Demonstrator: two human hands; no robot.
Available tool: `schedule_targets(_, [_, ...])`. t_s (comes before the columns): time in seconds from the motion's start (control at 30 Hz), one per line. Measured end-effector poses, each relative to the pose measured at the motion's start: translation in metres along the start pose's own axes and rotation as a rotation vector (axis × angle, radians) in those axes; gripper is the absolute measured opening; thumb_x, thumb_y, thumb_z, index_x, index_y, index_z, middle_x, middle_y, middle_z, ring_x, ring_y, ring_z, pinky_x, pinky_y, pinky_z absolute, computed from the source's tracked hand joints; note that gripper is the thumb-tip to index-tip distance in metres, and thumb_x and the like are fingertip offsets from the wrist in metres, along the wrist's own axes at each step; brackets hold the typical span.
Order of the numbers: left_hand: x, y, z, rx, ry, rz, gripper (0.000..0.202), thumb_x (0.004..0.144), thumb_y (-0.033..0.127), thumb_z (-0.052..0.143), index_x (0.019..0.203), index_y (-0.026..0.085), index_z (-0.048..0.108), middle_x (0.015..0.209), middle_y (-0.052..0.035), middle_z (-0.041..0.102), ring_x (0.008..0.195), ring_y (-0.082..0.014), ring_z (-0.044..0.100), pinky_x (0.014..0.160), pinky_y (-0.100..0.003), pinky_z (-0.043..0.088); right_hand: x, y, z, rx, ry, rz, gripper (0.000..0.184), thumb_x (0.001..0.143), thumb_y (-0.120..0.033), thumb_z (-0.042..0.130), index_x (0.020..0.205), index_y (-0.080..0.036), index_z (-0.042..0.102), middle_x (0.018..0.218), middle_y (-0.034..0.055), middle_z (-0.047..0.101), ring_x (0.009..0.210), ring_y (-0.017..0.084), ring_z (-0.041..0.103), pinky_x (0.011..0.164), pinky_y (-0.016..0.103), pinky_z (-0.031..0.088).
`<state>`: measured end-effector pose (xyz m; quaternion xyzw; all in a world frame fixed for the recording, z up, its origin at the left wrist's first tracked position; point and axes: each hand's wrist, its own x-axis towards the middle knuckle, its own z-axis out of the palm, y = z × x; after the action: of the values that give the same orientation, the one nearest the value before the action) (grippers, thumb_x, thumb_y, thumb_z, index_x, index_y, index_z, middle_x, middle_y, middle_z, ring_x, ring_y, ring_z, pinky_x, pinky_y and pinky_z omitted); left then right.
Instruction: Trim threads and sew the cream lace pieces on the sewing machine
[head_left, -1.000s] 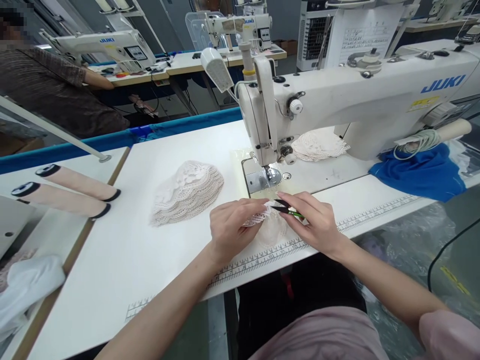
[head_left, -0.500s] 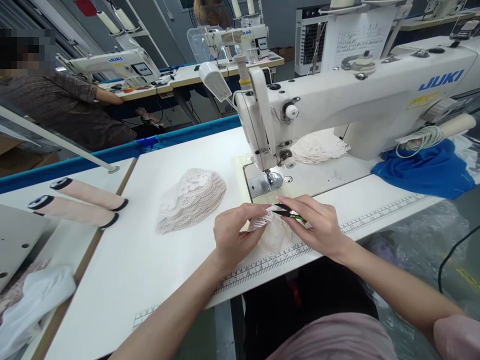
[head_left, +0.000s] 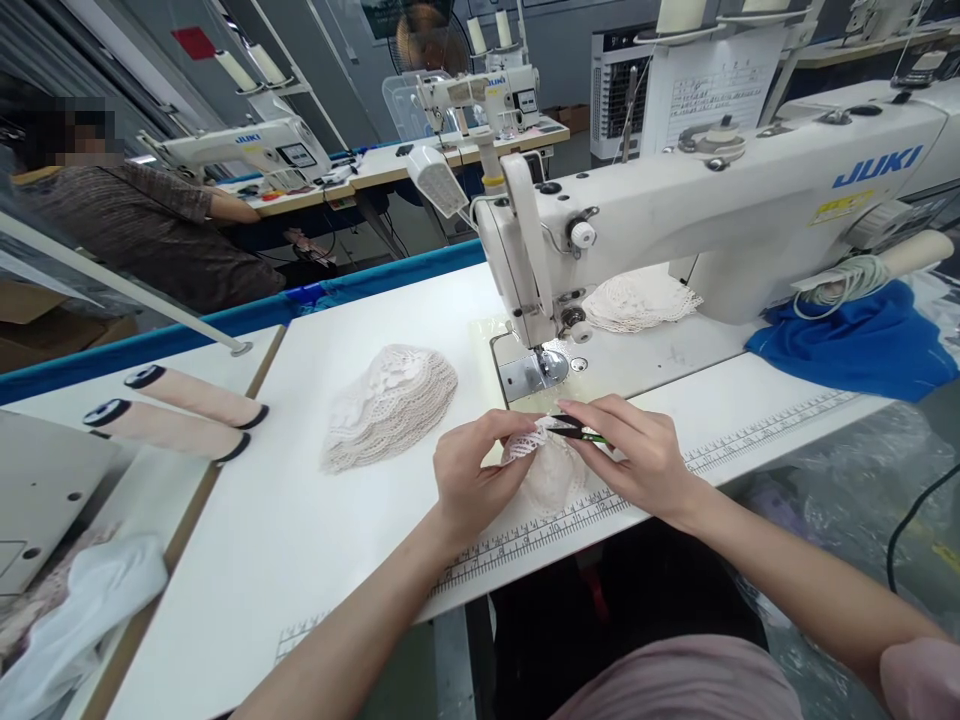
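Observation:
Between its thumb and fingers, my left hand (head_left: 480, 470) pinches a small piece of white lace (head_left: 551, 478), part of which hangs over the table's front edge ruler. Thread snips (head_left: 574, 428) with black blades and a green part are gripped in my right hand (head_left: 637, 450). The blade tips meet the lace edge close to my left fingertips. Just beyond both hands is the needle area of a white sewing machine (head_left: 536, 365). A stack of cream lace pieces (head_left: 394, 408) lies on the table to the left of my hands.
More lace pieces (head_left: 641, 298) lie behind the needle, under the machine arm. Blue cloth (head_left: 855, 340) sits at the right. Two thread cones (head_left: 169, 430) lie on the left table beside white fabric (head_left: 112, 590). Across the blue-edged divider, a person (head_left: 142, 220) sits by another machine.
The snips' blades have drawn closer together at the lace edge. Both hands keep nearly the same position; the whole view has shifted slightly.

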<state>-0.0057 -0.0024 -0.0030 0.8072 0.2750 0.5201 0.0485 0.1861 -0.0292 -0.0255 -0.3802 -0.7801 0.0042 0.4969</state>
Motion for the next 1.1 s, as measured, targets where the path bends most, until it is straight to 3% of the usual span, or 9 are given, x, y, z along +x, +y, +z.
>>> schedule_targets(0.37, [0.001,0.001,-0.001,0.003,-0.046,0.042,0.019,0.078,0.007,0.064,0.091,0.02,0.059,0.082,0.0001,0.073,0.073,-0.0124,0.07,0.059,-0.02,0.056,0.0,-0.001,0.0,0.008,-0.007,0.001,0.04,0.089,-0.015,0.057,0.128,-0.021,0.054,0.095,0.0039,0.067,0.079,0.012,0.064,0.064,0.022,0.052])
schedule_targets(0.57, [0.002,0.002,0.001,0.012,-0.121,0.112,0.017,0.079,0.006,0.062,0.088,0.019,0.058,0.08,-0.0003,0.073,0.072,-0.0121,0.07,0.058,-0.018,0.053,0.007,-0.006,-0.005,0.186,0.046,0.094,0.038,0.092,-0.017,0.054,0.13,-0.021,0.052,0.095,0.0061,0.065,0.076,0.012,0.06,0.059,0.023,0.049])
schedule_targets(0.7, [0.001,0.0,0.002,0.03,-0.127,0.119,0.016,0.079,0.006,0.061,0.088,0.018,0.057,0.079,-0.0009,0.073,0.071,-0.0121,0.07,0.057,-0.018,0.052,0.009,-0.006,-0.008,0.293,0.115,0.129,0.028,0.085,-0.014,0.062,0.113,-0.017,0.062,0.081,0.0029,0.061,0.063,0.01,0.052,0.052,0.023,0.043])
schedule_targets(0.83, [0.0,-0.001,0.002,0.055,-0.129,0.126,0.016,0.08,0.006,0.059,0.089,0.019,0.056,0.079,0.0,0.073,0.069,-0.0117,0.069,0.055,-0.018,0.05,0.008,-0.005,-0.007,0.411,0.081,0.186,0.011,0.081,-0.014,0.068,0.092,-0.017,0.066,0.072,0.0004,0.061,0.059,0.009,0.05,0.052,0.022,0.041])
schedule_targets(0.97, [0.0,-0.001,0.003,0.08,-0.157,0.152,0.012,0.081,0.009,0.059,0.087,0.019,0.056,0.08,-0.0005,0.074,0.068,-0.0113,0.069,0.055,-0.018,0.05,0.009,-0.004,-0.005,0.484,0.014,0.275,0.009,0.082,-0.018,0.069,0.091,-0.018,0.067,0.075,0.0007,0.063,0.062,0.009,0.054,0.054,0.022,0.043])
schedule_targets(1.1, [0.0,0.0,0.004,0.092,-0.169,0.166,0.011,0.081,0.009,0.059,0.086,0.019,0.057,0.081,-0.0004,0.074,0.069,-0.0111,0.069,0.057,-0.018,0.051,0.011,-0.004,-0.004,0.49,-0.019,0.241,0.01,0.083,-0.018,0.068,0.093,-0.018,0.066,0.077,0.0015,0.065,0.066,0.01,0.056,0.058,0.023,0.045])
